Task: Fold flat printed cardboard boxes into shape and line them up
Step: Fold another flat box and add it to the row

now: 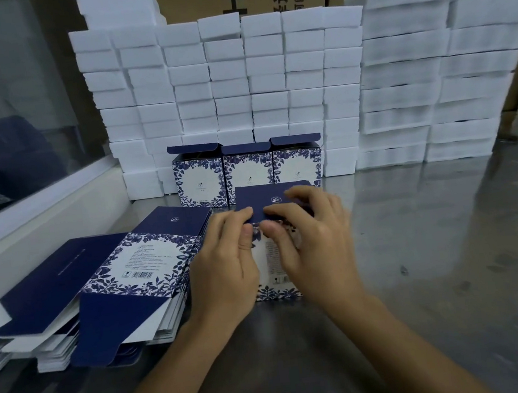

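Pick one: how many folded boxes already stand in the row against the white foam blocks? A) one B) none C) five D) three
D: three folded boxes stand side by side with top flaps open, in front of the foam blocks.

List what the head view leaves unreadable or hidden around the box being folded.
- Box in hand: its middle is covered by the left hand and right hand; the flap hides its far end.
- Flat stack: label text too small; left edge cuts it off.
- Three folded boxes: logos too small; the flap covers the lower parts of the middle and right boxes.
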